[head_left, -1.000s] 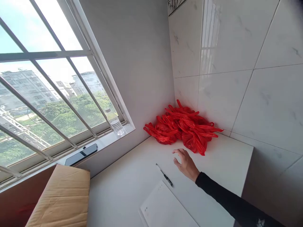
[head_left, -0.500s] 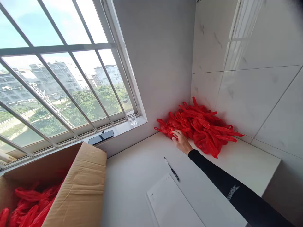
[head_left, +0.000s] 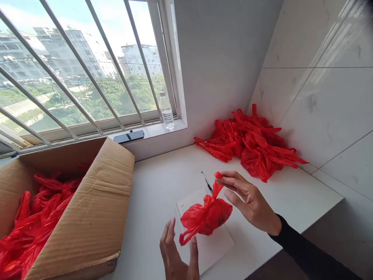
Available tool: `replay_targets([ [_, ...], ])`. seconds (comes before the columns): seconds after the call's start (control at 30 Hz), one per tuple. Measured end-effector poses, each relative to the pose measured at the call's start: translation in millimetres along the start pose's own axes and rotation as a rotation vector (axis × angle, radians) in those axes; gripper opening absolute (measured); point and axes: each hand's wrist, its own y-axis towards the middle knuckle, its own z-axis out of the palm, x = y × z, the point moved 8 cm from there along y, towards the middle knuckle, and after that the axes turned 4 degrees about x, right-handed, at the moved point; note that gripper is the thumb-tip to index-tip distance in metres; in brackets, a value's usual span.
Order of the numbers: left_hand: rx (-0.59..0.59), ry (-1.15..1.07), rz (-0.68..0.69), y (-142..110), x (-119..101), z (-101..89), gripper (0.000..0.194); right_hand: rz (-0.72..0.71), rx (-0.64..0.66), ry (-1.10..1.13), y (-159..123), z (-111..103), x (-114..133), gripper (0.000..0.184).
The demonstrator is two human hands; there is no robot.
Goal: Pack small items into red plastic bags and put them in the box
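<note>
The right hand [head_left: 247, 198] has its fingertips at the upright handle of a red bag [head_left: 208, 216], thumb standing off; whether the fingers pinch the plastic cannot be told. The left hand [head_left: 179, 252] gapes wide, empty, its thumb near the bag's lower loop. Thin film like this likely slips and stretches, so a firm pinch close to the knot, with the left palm cupped low for the weight, should steady the bag better than a touch at the handle's tip.

The bag, glossy and crumpled, is tied at its neck and bulges on both sides, a darker patch showing through; its contents cannot be made out. It appears over white paper [head_left: 214, 249] on a pale counter [head_left: 151, 186], near a pen [head_left: 207, 184]. Similar red bags form a pile [head_left: 250, 144] in the corner, and more lie in an open cardboard box [head_left: 96, 202] on the person's left.
</note>
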Motion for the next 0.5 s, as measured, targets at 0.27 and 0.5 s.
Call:
replay_targets([
  [0.27, 0.441, -0.016, 0.145, -11.6, -34.9, 2.4, 0.021, 0.048, 0.065, -0.048, -59.0, 28.1, 6.2, 0.028],
  [0.5, 0.172, -0.218, -0.242, 45.9, -60.2, -139.1, 0.026, 0.379, -0.304, -0.050, -111.5, 19.9, -78.6, 0.034],
])
